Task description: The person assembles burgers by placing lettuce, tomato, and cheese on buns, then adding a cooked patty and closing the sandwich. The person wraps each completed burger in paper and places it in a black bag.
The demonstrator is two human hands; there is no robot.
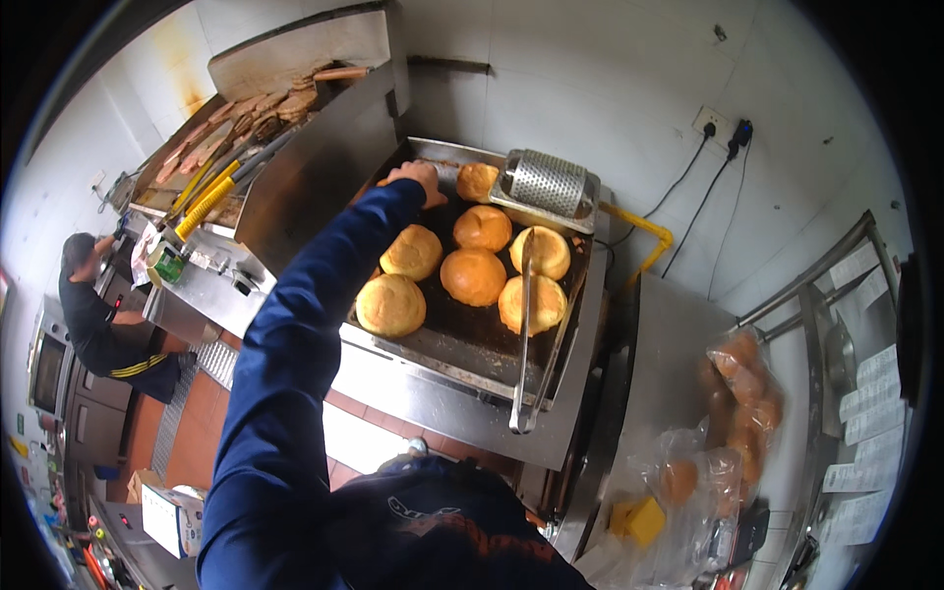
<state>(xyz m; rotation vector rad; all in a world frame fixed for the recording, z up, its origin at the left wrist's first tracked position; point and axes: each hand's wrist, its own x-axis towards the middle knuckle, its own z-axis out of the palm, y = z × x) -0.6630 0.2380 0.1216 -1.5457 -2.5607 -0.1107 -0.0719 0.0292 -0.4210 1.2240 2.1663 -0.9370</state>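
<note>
My left hand (418, 179) reaches over the far left part of a flat griddle (442, 338). A bun there is mostly hidden behind the hand and blue sleeve, and its grip cannot be made out. Out of view is my right hand. Several round bun halves lie on the hot plate, some cut side up. Among them are a glossy brown bun (473, 276) in the middle and a pale one (391, 305) at the near left. Metal tongs (524, 354) rest across the right side, arms over two buns, bent end past the front edge.
A perforated metal drum (549, 183) in a steel tray stands at the back right corner. Left, behind a steel partition (324, 162), another griddle carries meat slices (199, 151) and yellow-handled tools (210, 203). Bagged buns (745, 391) lie right. A person (103, 317) stands far left.
</note>
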